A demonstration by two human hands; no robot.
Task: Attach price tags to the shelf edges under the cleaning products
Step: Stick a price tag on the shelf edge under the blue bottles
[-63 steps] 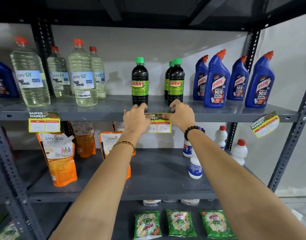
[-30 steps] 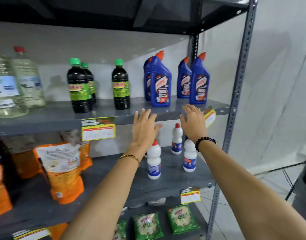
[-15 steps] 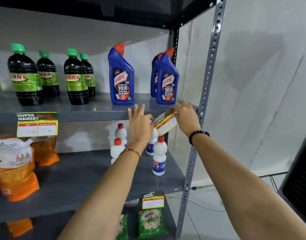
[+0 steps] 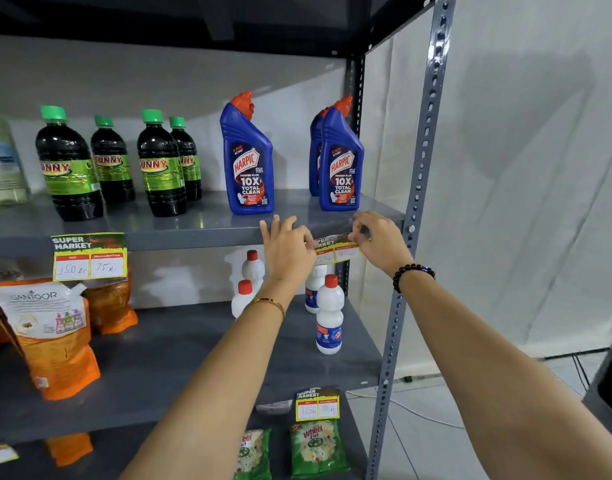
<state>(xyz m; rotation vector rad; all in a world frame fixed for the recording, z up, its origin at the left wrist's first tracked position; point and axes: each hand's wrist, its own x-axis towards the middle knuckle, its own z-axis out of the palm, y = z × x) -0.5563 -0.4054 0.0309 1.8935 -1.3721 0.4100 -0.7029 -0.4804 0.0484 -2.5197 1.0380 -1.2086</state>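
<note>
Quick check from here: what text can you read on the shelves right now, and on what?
"HARPIC 10X TOTAL CLEAN": blue bottles
"UNNY": dark bottles
"SUPER MARKET", "150", "75": left price tag
"SANTOOR": orange pouch
"Wheel": green packets
Held tag: prices blurred.

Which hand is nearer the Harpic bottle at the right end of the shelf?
Right. The right hand is just below the right-end Harpic bottle; the left hand is farther left, below the gap between bottles.
</note>
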